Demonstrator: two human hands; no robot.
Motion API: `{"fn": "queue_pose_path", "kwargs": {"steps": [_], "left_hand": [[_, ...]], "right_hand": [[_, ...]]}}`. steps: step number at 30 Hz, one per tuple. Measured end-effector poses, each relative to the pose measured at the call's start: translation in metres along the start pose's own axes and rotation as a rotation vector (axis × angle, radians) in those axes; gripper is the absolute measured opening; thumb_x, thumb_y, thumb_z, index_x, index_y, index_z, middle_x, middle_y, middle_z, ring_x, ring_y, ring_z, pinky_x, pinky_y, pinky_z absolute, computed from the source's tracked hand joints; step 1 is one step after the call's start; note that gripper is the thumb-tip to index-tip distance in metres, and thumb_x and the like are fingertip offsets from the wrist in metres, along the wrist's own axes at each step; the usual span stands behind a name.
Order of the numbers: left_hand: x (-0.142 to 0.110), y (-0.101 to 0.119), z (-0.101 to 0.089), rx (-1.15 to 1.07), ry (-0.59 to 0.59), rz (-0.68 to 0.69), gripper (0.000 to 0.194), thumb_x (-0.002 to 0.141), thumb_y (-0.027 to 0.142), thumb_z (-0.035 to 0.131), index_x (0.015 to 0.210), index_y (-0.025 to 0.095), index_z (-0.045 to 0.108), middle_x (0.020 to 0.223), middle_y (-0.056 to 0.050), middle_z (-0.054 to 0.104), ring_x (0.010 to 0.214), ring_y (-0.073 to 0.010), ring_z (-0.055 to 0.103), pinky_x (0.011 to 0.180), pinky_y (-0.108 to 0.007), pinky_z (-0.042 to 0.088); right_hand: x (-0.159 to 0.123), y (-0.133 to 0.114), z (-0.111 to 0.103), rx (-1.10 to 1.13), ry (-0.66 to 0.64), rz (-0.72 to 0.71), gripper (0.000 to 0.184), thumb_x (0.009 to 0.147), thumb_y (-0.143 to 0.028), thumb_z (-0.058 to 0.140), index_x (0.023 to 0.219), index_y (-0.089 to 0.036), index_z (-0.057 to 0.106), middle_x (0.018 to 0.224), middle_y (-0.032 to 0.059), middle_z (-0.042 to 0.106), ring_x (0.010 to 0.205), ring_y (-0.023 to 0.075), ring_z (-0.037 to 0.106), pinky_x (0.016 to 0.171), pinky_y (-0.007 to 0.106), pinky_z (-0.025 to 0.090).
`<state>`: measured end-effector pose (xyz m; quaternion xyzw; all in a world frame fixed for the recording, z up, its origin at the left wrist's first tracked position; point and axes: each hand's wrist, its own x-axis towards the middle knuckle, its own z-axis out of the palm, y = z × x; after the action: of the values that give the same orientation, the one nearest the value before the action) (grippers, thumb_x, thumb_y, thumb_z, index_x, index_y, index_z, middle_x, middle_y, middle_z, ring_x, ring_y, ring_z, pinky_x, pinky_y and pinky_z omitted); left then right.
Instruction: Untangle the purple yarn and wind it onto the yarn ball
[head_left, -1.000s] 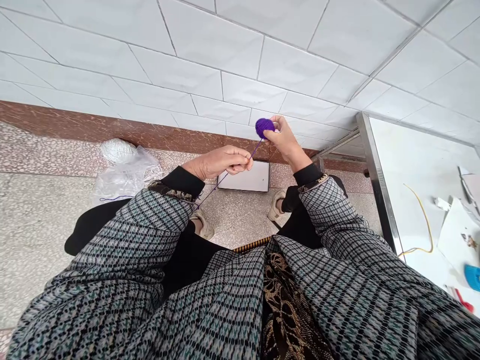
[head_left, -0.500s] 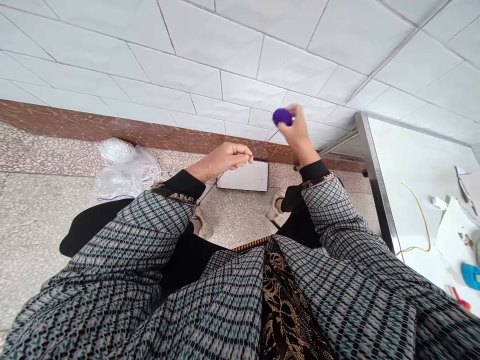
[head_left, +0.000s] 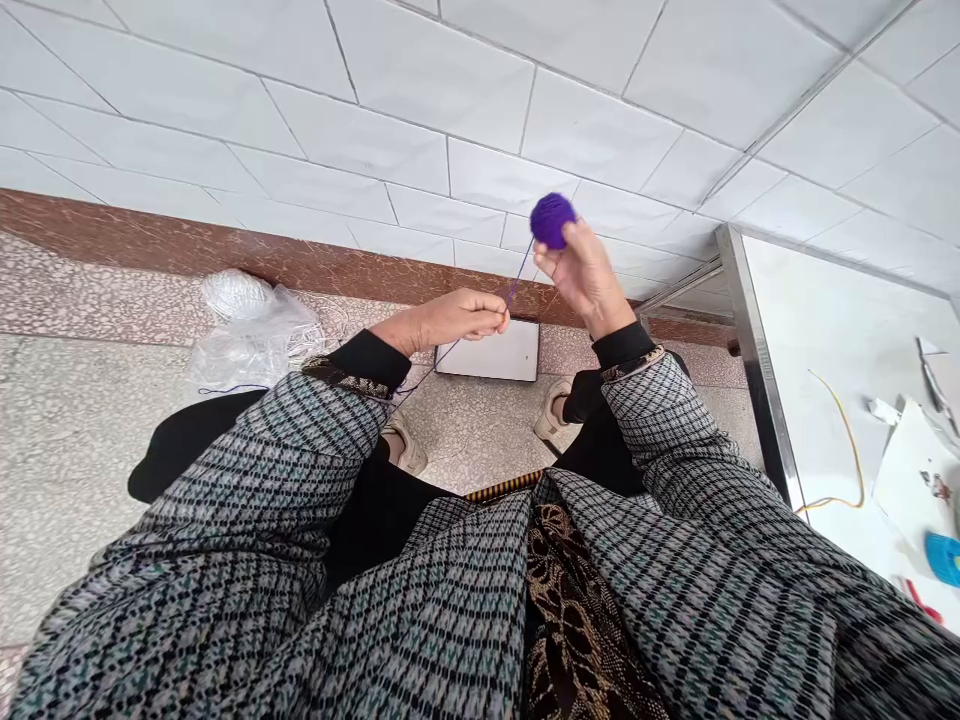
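White glazed wall tiles (head_left: pixel 480 100) rose above a reddish-brown marble skirting (head_left: pixel 225 250), with a speckled terrazzo floor (head_left: pixel 75 470) below. A ball of purple yarn (head_left: pixel 552 221) was up near the middle of the view, well above the floor, held in the person's right hand (head_left: pixel 585 282). The thumb and fingertips were closed on its lower side, and the other fingers were loosely curled. A purple yarn strand (head_left: pixel 517 280) ran down from the ball to the left hand (head_left: pixel 454 318), whose curled fingers pinched it against the thumb. Past that hand, the strand dropped toward the left sleeve (head_left: pixel 322 440) of a checked woven jacket.

Beyond the beige sandals (head_left: pixel 553 412), a flat white board (head_left: pixel 487 350) lay on the floor near the skirting. To the left, a clear plastic bag (head_left: pixel 255 350) lay beside a white bundle (head_left: pixel 236 295). Along the right edge stood a steel-edged white table (head_left: pixel 757 370), carrying a yellow cable (head_left: pixel 847 450), white paper (head_left: pixel 911 480) and a blue object (head_left: pixel 943 558) near its right edge.
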<state>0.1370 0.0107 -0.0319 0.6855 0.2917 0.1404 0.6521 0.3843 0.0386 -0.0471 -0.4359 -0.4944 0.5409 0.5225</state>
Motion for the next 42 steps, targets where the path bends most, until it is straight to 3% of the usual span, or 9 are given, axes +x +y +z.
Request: {"fn": "queue_pose_path", "kwargs": {"steps": [4,8,12,18,24,29,35,38,42], "left_hand": [[-0.001,0.004,-0.004,0.079,0.001,0.009,0.018,0.092,0.018,0.062,0.074,0.018,0.064,0.071,0.000,0.051,0.063,-0.0122,0.043,0.063,-0.025,0.034],[-0.002,-0.001,-0.015,-0.031,0.069,0.069,0.024,0.092,0.019,0.068,0.069,0.018,0.062,0.066,0.000,0.048,0.061,-0.0123,0.042,0.062,-0.026,0.035],[-0.001,-0.007,-0.012,-0.335,0.058,0.120,0.035,0.095,0.027,0.076,0.067,0.018,0.057,0.067,0.000,0.045,0.058,-0.0113,0.040,0.057,-0.026,0.036],[0.003,-0.010,0.000,-0.404,0.082,0.072,0.035,0.093,0.016,0.069,0.061,0.017,0.055,0.063,-0.001,0.045,0.054,-0.0100,0.040,0.053,-0.022,0.035],[0.006,-0.012,-0.003,-0.450,0.212,0.034,0.029,0.078,0.013,0.065,0.054,0.018,0.050,0.060,-0.002,0.045,0.051,-0.0097,0.043,0.052,-0.021,0.037],[0.006,-0.016,-0.009,-0.447,0.390,0.078,0.025,0.075,0.015,0.061,0.053,0.017,0.049,0.059,-0.001,0.044,0.049,-0.0078,0.037,0.052,-0.020,0.036],[0.002,-0.007,0.006,-0.240,-0.023,-0.049,0.022,0.085,0.013,0.068,0.063,0.015,0.064,0.061,-0.001,0.048,0.052,-0.0087,0.039,0.050,-0.018,0.028],[-0.002,-0.002,0.000,-0.241,-0.011,-0.012,0.025,0.092,0.015,0.070,0.068,0.016,0.064,0.061,0.001,0.044,0.052,-0.0081,0.035,0.052,-0.019,0.027],[-0.006,-0.003,-0.015,-0.352,0.140,0.039,0.026,0.093,0.018,0.076,0.070,0.015,0.064,0.066,0.000,0.048,0.055,-0.0080,0.037,0.053,-0.021,0.030]], "right_hand": [[-0.007,0.011,0.002,-0.374,-0.340,0.243,0.050,0.079,-0.024,0.088,0.113,-0.024,0.051,0.097,-0.0009,0.062,0.071,0.0104,0.057,0.057,0.020,0.047],[-0.017,0.000,-0.009,-0.145,-0.849,0.307,0.058,0.075,-0.034,0.093,0.118,-0.021,0.057,0.109,0.0045,0.067,0.085,0.0135,0.063,0.065,0.021,0.052],[-0.012,-0.012,-0.019,0.268,-0.504,0.080,0.077,0.071,-0.073,0.091,0.119,-0.025,0.053,0.119,0.0080,0.066,0.091,0.0176,0.060,0.067,0.027,0.056],[-0.007,-0.017,-0.018,0.412,-0.051,-0.018,0.077,0.061,-0.070,0.091,0.114,-0.026,0.055,0.118,0.0069,0.062,0.077,0.0136,0.043,0.064,0.029,0.053],[-0.018,-0.023,-0.025,0.450,-0.201,-0.006,0.083,0.050,-0.068,0.098,0.106,-0.029,0.051,0.100,0.0008,0.060,0.060,0.0088,0.024,0.044,0.021,0.028],[-0.015,-0.025,-0.027,0.304,-0.399,0.038,0.082,0.061,-0.075,0.097,0.111,-0.028,0.052,0.103,0.0030,0.061,0.067,0.0130,0.044,0.048,0.027,0.047],[-0.001,-0.004,0.000,-0.164,0.037,0.033,0.059,0.083,-0.054,0.089,0.120,-0.026,0.053,0.117,0.0050,0.063,0.086,0.0139,0.060,0.067,0.024,0.056],[-0.005,0.005,0.003,-0.384,-0.313,0.206,0.062,0.073,-0.039,0.096,0.116,-0.023,0.054,0.113,0.0050,0.065,0.083,0.0122,0.058,0.060,0.020,0.047],[-0.014,-0.003,-0.007,-0.067,-0.809,0.223,0.081,0.066,-0.060,0.100,0.122,-0.023,0.054,0.121,0.0093,0.068,0.092,0.0173,0.063,0.066,0.025,0.053]]}}
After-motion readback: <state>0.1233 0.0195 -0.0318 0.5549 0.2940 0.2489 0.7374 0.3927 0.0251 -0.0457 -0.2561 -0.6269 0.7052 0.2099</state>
